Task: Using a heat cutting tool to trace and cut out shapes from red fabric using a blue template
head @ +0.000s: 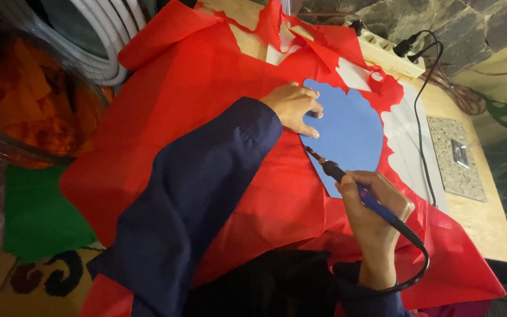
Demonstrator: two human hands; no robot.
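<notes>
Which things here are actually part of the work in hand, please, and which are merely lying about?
In use:
left hand pressing the blue template
right hand holding the soldering iron
red fabric under the template

Lying about:
power strip
green cloth
glass bowl
white hoses

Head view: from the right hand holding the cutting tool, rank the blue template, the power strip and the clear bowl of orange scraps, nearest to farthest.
From the right hand:
1. Blue template, just above it, under the tool tip.
2. Power strip, at the table's top edge.
3. Clear bowl of orange scraps, far left, beyond the red sheet.
</notes>
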